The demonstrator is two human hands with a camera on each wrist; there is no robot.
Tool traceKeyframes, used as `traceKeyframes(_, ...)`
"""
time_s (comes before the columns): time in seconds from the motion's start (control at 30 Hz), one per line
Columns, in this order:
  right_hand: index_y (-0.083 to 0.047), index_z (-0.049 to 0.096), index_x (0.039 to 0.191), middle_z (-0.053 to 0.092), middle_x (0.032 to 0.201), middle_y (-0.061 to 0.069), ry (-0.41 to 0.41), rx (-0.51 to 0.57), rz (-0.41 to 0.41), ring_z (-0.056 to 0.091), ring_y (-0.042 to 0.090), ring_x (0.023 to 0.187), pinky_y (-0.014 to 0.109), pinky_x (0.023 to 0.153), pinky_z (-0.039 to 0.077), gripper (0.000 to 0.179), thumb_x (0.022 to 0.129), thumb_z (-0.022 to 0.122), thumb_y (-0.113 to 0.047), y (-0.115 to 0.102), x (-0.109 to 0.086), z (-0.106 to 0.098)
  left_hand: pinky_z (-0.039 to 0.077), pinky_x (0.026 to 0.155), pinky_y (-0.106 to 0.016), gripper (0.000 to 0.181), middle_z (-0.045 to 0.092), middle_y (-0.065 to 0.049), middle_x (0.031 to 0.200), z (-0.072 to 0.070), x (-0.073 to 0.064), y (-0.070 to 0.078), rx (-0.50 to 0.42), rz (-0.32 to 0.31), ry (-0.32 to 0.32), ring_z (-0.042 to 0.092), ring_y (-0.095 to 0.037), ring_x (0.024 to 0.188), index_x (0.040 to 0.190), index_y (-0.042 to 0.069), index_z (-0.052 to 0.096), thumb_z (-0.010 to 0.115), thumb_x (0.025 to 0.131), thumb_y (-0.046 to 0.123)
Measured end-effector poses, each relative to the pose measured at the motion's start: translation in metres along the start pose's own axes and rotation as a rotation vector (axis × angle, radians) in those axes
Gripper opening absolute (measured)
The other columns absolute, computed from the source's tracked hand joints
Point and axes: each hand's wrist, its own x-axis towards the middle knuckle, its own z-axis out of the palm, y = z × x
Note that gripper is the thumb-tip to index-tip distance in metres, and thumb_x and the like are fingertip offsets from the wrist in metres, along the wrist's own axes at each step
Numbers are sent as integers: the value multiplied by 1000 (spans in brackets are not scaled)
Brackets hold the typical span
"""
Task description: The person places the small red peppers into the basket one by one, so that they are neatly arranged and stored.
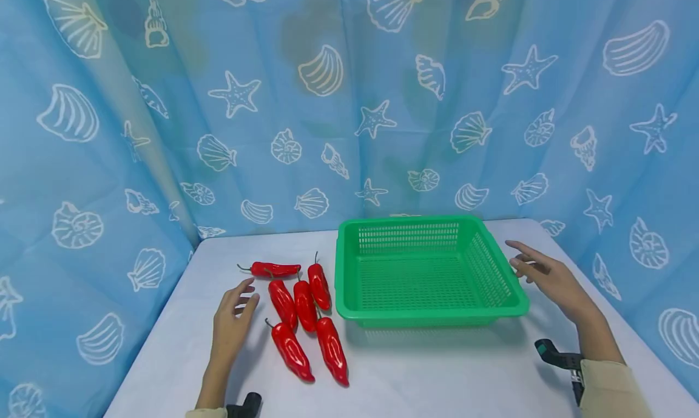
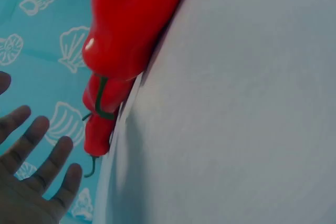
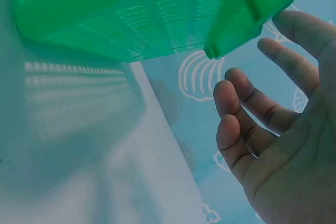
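Note:
Several shiny red chili peppers with green stems lie in a loose group left of centre in the head view, among them a front pepper (image 1: 292, 352) and a back pepper (image 1: 275, 270). Just left of them hovers my left hand (image 1: 230, 324), fingers spread and holding nothing. The left wrist view shows that hand (image 2: 34, 174) apart from the nearest pepper (image 2: 128, 30). A green plastic basket (image 1: 431, 315) with slotted walls stands right of the peppers. Beside its right rim is my right hand (image 1: 557, 284), loosely bent and holding nothing; its fingertips (image 3: 227, 129) show below the basket rim (image 3: 257, 11).
A white cloth covers the table (image 1: 437, 375). Behind it and along both sides hangs a blue curtain (image 1: 349, 102) printed with white shells and starfish. Dark camera mounts (image 1: 559, 356) sit at both wrists.

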Motion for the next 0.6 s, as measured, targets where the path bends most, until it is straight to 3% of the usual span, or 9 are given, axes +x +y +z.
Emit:
traceKeyframes(0.13,-27,32,158,54,130,18,-6,9,13,55,30,97,53,79,41,56,105,47,-42,5,2,5,47,98,-53,43,57,-11,130,4,-4,-3,-25,-12,0,57,-32,117,141,15,55,62,99,20)
traceKeyframes(0.33,-26,31,158,54,132,21,-33,-18,6,56,24,92,53,77,42,57,105,49,-39,13,1,3,48,98,-52,40,59,-11,126,9,-8,-4,-32,-18,2,58,-31,115,139,16,57,61,100,21)
traceKeyframes(0.47,-26,34,157,59,123,18,-46,-3,-26,57,29,90,49,75,42,56,105,50,-37,10,8,1,48,97,-51,40,59,-9,125,7,-9,-5,-21,-9,6,59,-29,114,139,17,57,62,100,22)
traceKeyframes(0.6,-23,39,155,62,117,13,-55,-13,-58,58,23,87,46,73,43,54,104,53,-35,8,10,3,49,97,-51,41,59,-7,125,7,-11,-6,-22,2,-8,59,-27,113,139,19,57,64,98,23)
